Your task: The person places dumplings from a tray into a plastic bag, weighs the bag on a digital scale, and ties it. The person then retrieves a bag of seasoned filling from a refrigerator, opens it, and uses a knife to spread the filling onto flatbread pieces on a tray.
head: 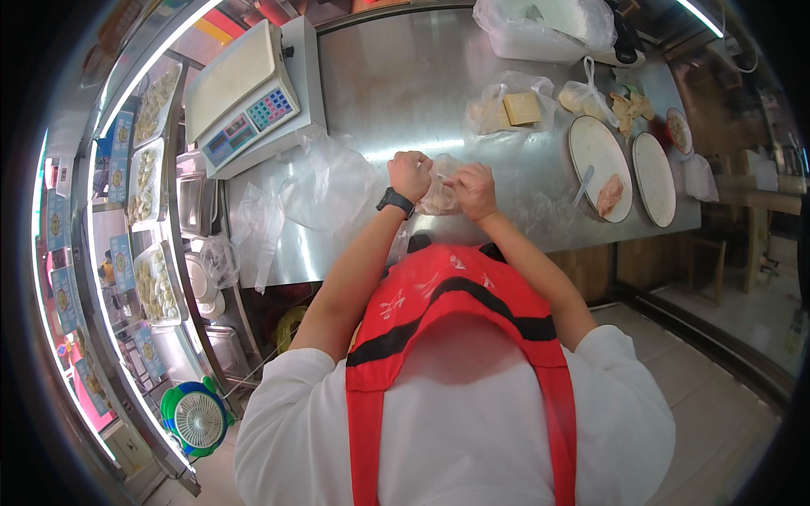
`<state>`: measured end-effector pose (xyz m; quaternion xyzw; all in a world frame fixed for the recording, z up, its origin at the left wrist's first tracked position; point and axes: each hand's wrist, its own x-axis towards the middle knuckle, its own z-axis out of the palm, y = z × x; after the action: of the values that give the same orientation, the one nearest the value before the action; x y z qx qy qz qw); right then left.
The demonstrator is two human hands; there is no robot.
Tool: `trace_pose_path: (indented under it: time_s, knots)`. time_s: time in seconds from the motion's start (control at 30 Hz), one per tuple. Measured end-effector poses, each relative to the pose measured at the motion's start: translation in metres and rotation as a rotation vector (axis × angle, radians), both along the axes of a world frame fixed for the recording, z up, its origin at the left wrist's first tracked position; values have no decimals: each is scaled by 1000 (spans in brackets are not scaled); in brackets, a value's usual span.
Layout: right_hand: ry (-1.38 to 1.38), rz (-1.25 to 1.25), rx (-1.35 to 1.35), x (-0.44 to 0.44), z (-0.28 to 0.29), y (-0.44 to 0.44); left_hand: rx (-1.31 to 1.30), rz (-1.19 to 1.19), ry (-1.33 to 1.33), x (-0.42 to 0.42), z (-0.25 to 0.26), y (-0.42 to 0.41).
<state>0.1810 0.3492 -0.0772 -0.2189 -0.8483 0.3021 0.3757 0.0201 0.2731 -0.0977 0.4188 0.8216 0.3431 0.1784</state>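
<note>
In front of my chest, a clear plastic bag [441,197] with pale contents rests at the near part of the steel table [405,95]. My left hand [410,174], with a black watch on the wrist, pinches the bag's upper edge from the left. From the right, my right hand [473,188] grips the same bag with its fingertips. Pale, rounded shapes show through the film, but I cannot tell what they are. Just left of my hands, empty clear plastic bags [332,183] lie spread on the steel.
A digital scale [237,107] stands at the left. To the right are a bag with stacked yellow wrappers [522,109], a tied bag [582,98], an oval plate [591,145] with minced meat [610,195] and a spreading knife [585,183], and another plate [654,180]. A white tub [538,44] stands behind.
</note>
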Motion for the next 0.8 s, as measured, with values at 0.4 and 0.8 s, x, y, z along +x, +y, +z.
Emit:
trace_pose_path:
  time_s: [0.4, 0.8]
  knots:
    - [16, 90, -442, -6, -29, -3, 313, -14, 283, 6, 3, -11]
    - [-302, 199, -734, -21, -47, 1, 395, 735, 421, -124, 58, -94]
